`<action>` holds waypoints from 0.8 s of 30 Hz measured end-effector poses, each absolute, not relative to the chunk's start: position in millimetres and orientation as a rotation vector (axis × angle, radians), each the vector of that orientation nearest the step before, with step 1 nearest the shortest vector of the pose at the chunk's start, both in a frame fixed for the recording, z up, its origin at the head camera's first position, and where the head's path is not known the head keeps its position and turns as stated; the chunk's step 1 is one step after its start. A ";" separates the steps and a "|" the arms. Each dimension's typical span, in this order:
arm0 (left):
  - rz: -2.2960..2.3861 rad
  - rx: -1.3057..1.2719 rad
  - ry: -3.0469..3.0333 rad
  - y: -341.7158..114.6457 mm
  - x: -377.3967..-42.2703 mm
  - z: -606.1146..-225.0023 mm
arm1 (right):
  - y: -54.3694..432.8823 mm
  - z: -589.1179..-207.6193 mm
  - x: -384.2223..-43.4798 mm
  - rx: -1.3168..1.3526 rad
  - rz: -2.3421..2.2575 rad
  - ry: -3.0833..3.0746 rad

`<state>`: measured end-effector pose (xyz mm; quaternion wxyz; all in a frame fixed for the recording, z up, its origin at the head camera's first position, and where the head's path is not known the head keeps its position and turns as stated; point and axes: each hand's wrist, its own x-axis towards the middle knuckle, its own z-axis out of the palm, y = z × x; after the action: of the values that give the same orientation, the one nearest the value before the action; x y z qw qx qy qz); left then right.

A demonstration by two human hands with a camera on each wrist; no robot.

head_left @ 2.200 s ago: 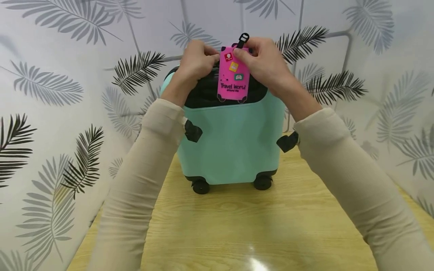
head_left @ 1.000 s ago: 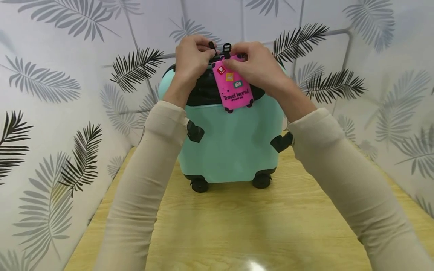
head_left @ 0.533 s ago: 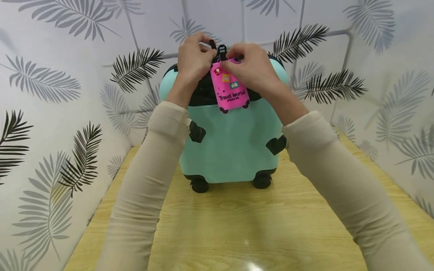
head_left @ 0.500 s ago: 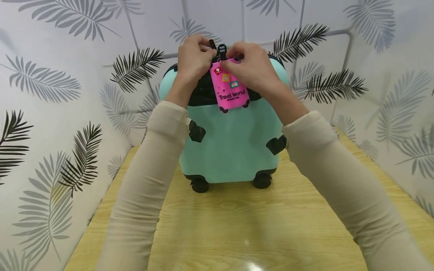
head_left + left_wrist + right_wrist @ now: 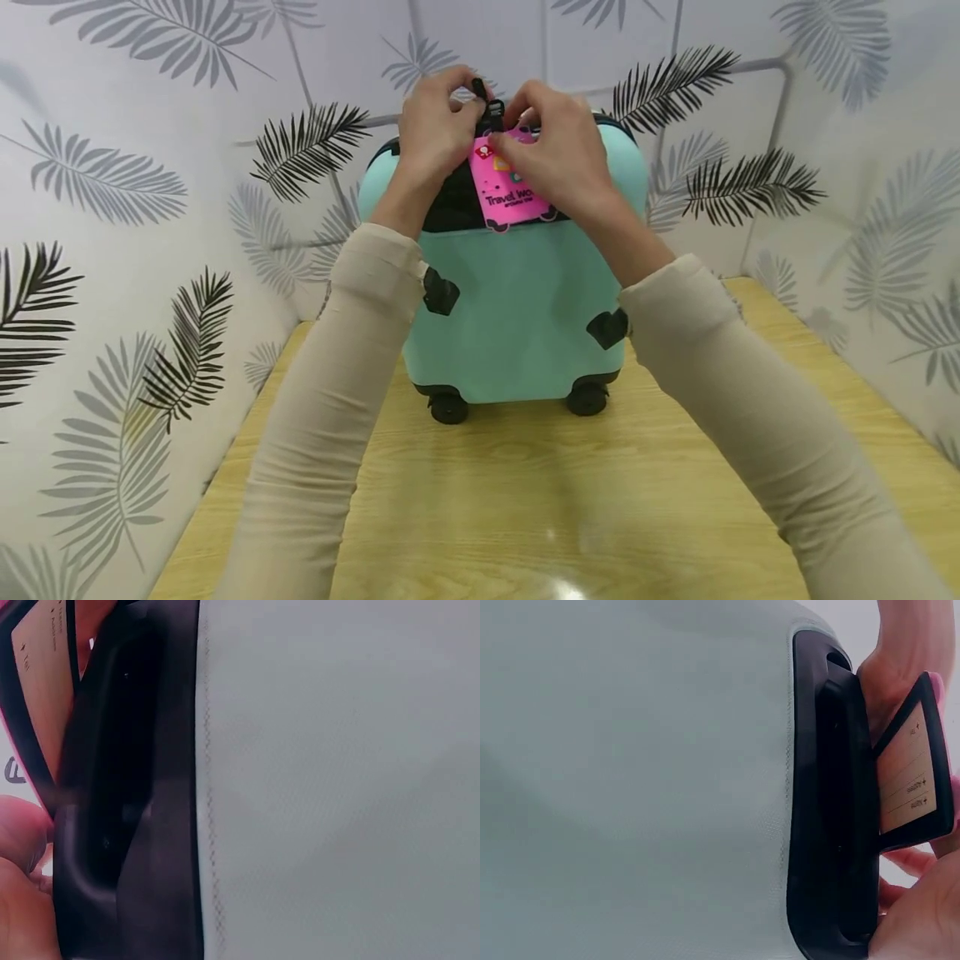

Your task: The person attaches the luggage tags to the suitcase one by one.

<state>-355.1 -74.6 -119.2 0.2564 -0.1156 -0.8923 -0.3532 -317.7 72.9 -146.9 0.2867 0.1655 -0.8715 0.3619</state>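
In the head view a pink luggage tag [image 5: 498, 187], printed with "Travel World", hangs at the top of a mint-green suitcase [image 5: 517, 317]. My right hand [image 5: 561, 146] pinches the tag's upper part, thumb on its front, just under the black buckle [image 5: 496, 108]. Beside it my left hand [image 5: 435, 125] pinches the free end of the black strap [image 5: 478, 87], close to the buckle. Behind the tag is the suitcase's black carry handle [image 5: 851, 802]. The tag's back, a paper address card [image 5: 909, 776], shows in the right wrist view. Hands hide how the strap runs around the handle.
The suitcase stands upright on black wheels [image 5: 448, 408] on a light wood-grain tabletop [image 5: 480, 500]. Leaf-patterned walls [image 5: 120, 275] rise behind it and at the sides. Black wrist mounts [image 5: 441, 293] sit at both cuffs, in front of the suitcase.
The tag has shifted left and down from its earlier place, then its lower edge has risen slightly. The strap end has come into view in my left hand, and both hands have drawn closer together.
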 end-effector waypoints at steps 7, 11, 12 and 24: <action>-0.921 -0.339 -2.423 -71.8 -353.1 -119.8 | 75.8 -151.0 -318.1 0.549 0.955 -2.218; -0.946 -0.318 -2.437 -71.3 -352.7 -119.2 | 77.7 -150.4 -316.8 0.555 0.974 -2.214; -0.953 -0.303 -2.445 -71.5 -352.8 -119.0 | 77.8 -150.3 -316.3 0.554 0.984 -2.221; -1.014 -0.297 -2.445 -76.7 -355.2 -120.1 | 76.4 -151.6 -316.7 0.559 1.099 -2.212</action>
<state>-355.2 -76.7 -120.1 0.2367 -0.1082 -0.8919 -0.3699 -316.7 76.4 -151.6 0.2999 0.2107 -0.8333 0.4139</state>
